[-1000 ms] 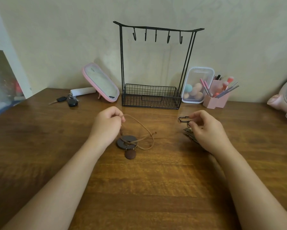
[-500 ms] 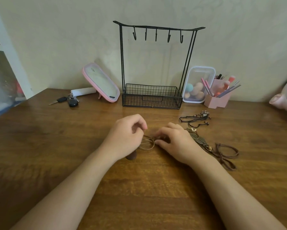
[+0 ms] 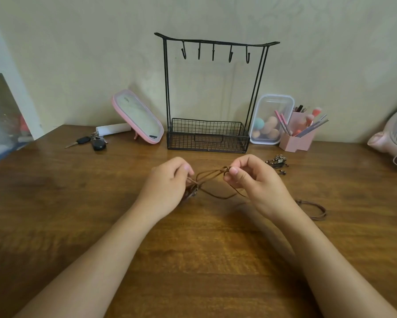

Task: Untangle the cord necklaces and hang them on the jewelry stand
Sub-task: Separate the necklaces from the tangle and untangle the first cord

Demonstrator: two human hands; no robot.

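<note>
we've got the tan cord necklace (image 3: 212,177) mid-frame, strung between both hands | left hand (image 3: 167,184) curled round its left end | right hand (image 3: 255,180) pinching the loop | jewelry stand (image 3: 212,92) upper centre, hooks bare | dark cord necklaces (image 3: 312,208) lower right of it on the table (image 3: 55,203)

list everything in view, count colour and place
jewelry stand: 1, black, back centre, hooks bare
tan cord necklace: 1, light brown, between both hands
dark cord necklace: 1, dark brown, right of right hand
charm necklace: 1, dark, behind right hand
mirror: 1, pink, left of stand
keys: 1 bunch, black, far left
clear box: 1, clear, right of stand
brush holder: 1, pink, beside box
fan: 1, pink, right edge
table: 1, brown, underneath
left hand: 1, grips tan cord necklace
right hand: 1, pinches tan cord necklace
</note>
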